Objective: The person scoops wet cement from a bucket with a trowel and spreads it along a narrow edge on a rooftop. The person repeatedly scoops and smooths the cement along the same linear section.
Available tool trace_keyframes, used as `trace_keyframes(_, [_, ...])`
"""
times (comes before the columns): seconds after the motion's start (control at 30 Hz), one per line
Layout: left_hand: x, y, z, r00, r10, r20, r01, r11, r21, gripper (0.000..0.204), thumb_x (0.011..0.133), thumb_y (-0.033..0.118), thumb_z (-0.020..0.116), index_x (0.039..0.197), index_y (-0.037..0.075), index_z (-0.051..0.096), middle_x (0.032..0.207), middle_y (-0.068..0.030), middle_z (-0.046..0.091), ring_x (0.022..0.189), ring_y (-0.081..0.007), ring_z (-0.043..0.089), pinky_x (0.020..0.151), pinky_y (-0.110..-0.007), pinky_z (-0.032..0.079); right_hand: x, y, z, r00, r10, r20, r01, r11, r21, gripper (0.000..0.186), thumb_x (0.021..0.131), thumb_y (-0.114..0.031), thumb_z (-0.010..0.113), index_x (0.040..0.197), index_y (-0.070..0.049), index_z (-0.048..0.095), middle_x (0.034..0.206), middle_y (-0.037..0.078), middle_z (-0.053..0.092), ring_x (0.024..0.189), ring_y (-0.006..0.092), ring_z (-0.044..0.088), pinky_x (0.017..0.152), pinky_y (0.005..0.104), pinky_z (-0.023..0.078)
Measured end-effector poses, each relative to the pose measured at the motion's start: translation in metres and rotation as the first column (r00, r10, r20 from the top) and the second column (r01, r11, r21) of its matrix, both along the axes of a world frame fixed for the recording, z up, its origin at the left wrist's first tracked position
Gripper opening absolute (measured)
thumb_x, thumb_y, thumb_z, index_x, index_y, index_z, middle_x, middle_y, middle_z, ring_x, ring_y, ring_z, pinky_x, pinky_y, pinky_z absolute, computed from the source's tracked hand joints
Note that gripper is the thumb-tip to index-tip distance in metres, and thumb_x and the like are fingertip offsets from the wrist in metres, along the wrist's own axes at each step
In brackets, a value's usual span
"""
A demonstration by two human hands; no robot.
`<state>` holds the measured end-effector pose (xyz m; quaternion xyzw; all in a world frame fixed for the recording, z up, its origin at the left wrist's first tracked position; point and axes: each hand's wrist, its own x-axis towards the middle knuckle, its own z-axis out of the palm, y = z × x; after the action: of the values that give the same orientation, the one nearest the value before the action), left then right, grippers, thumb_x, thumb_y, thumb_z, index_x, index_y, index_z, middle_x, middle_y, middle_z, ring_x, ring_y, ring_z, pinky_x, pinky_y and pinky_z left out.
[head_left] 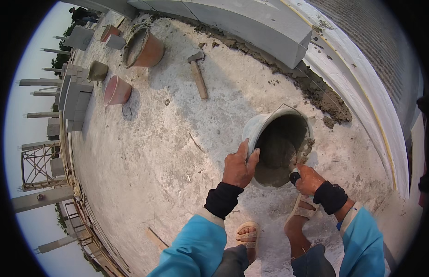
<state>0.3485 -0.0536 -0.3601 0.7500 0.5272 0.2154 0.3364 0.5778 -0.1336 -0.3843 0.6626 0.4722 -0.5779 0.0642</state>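
A pale bucket (pixel 254 127) stands tilted toward me on the rough concrete floor, with wet grey mortar (pixel 275 154) inside and more smeared on its right rim. My left hand (pixel 239 168) grips the bucket's left rim, the thumb over the edge. At the near right side of the opening, my right hand (pixel 310 180) is closed around the handle of a trowel (pixel 294 177), whose black end shows. Its blade is in the bucket and hard to tell from the mortar. Both forearms wear black wristbands and blue sleeves.
A row of grey blocks (pixel 251 32) ends at the upper right, where a mortar strip (pixel 332 101) and a thin string run on. A hammer (pixel 198 76) lies beyond the bucket. Orange bucket (pixel 151 51), reddish bucket (pixel 117 91) and stacked blocks (pixel 77 104) stand at far left.
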Motion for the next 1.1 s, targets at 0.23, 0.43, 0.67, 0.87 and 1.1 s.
trace_keyframes(0.23, [-0.001,0.025,0.001,0.980,-0.200,-0.003,0.200,0.976,0.083,0.030,0.098,0.027,0.065,0.089,0.001,0.052,0.057,-0.0221,0.054,0.050,-0.0402,0.058,0.048,-0.043,0.043,-0.027,-0.026,-0.014,0.933,-0.136,-0.332,0.247,0.916,0.318,0.038,0.083,-0.008,0.061,0.116,0.007,0.051,0.083,0.026,0.067,0.064,0.0420,0.067,0.058,0.0471,0.053])
trace_keyframes(0.43, [0.026,0.038,0.006,0.968,-0.169,-0.188,0.202,0.964,0.174,0.035,0.098,0.035,0.061,0.090,0.002,0.053,0.054,-0.0224,0.055,0.052,-0.0433,0.060,0.049,-0.048,0.046,0.009,-0.025,0.016,0.858,-0.079,0.508,-0.319,0.692,0.647,0.032,0.081,-0.010,0.067,0.109,-0.003,0.051,0.078,0.018,0.064,0.063,0.0376,0.067,0.057,0.0475,0.055])
trace_keyframes(0.67, [0.044,0.030,0.010,0.928,-0.127,-0.351,0.234,0.930,0.283,0.035,0.098,0.039,0.059,0.094,0.004,0.054,0.058,-0.0239,0.060,0.055,-0.0443,0.062,0.052,-0.054,0.048,-0.034,-0.040,0.017,0.930,0.032,0.366,-0.277,0.713,0.644,0.027,0.084,-0.013,0.062,0.104,0.003,0.054,0.081,0.024,0.066,0.074,0.0386,0.070,0.066,0.0477,0.058])
trace_keyframes(0.87, [0.045,0.015,0.009,0.929,-0.138,-0.344,0.250,0.918,0.306,0.035,0.098,0.041,0.059,0.095,0.007,0.055,0.061,-0.0231,0.062,0.057,-0.0449,0.062,0.051,-0.054,0.047,0.019,-0.041,-0.028,0.999,0.026,0.022,-0.034,0.831,0.555,0.038,0.078,-0.015,0.062,0.111,0.001,0.055,0.084,0.025,0.068,0.083,0.0441,0.070,0.073,0.0512,0.058])
trace_keyframes(1.1, [0.053,0.019,0.003,0.991,-0.034,-0.126,0.068,0.960,0.272,0.038,0.100,0.042,0.056,0.092,0.005,0.053,0.063,-0.0244,0.060,0.061,-0.0457,0.062,0.054,-0.053,0.047,-0.015,-0.026,0.010,0.907,-0.144,0.396,-0.174,0.729,0.662,0.045,0.079,-0.012,0.060,0.122,0.001,0.056,0.082,0.023,0.068,0.074,0.0436,0.069,0.065,0.0528,0.057])
